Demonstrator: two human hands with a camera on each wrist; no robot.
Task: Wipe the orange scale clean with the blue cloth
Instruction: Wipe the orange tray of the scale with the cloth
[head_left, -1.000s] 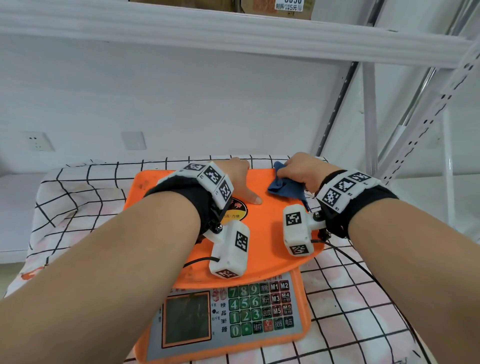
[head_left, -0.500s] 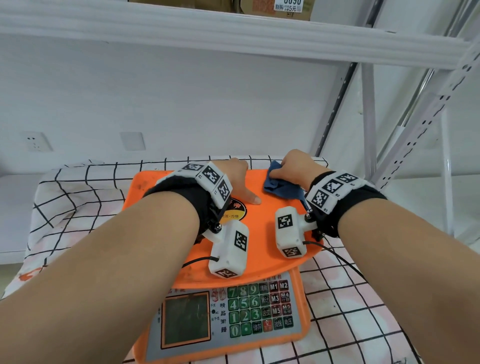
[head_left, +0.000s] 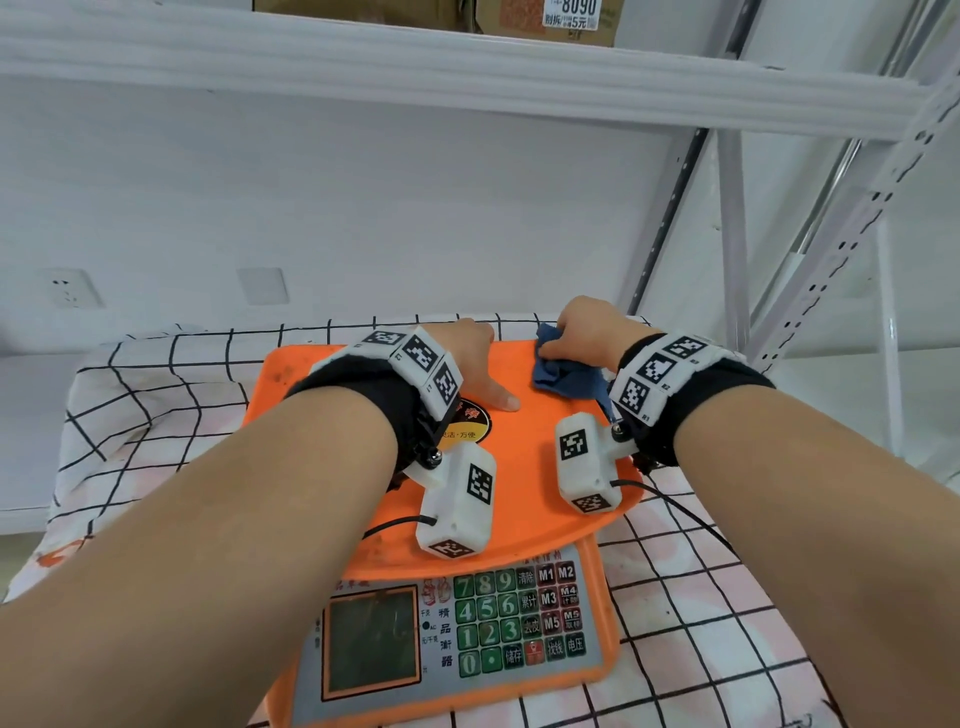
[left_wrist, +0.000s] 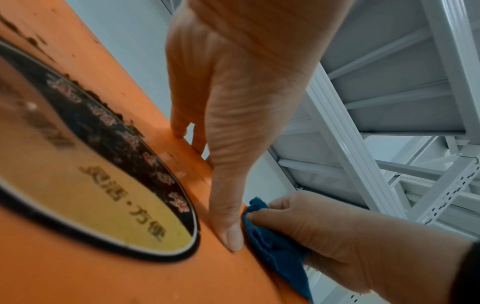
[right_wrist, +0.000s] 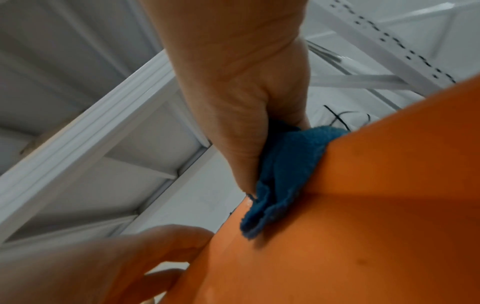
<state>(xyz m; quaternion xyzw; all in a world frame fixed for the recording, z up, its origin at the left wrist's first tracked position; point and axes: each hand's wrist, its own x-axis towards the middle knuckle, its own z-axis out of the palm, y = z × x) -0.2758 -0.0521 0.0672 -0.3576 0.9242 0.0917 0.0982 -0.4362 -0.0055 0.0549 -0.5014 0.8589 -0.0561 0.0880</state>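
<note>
The orange scale (head_left: 524, 467) stands on a checked cloth, its platter bearing a round yellow-and-black sticker (head_left: 467, 421). My left hand (head_left: 467, 358) rests on the platter's far middle. Its thumb lies flat beside the sticker and its fingers (left_wrist: 179, 127) reach the far rim. My right hand (head_left: 587, 332) grips the bunched blue cloth (head_left: 566, 379) and presses it onto the platter's far right corner. In the right wrist view the blue cloth (right_wrist: 283, 170) is squeezed between thumb and fingers against the orange surface (right_wrist: 376, 205). Dark specks (left_wrist: 31, 41) dot the platter near the sticker.
The scale's keypad and display panel (head_left: 514, 623) face me at the near edge. A checked tablecloth (head_left: 156, 395) covers the surface around the scale. White shelf uprights (head_left: 727, 260) stand close on the right, and a shelf board (head_left: 467, 78) runs overhead.
My right hand has slid the blue cloth a little left and away along the platter's far right corner. The left hand has stayed in place.
</note>
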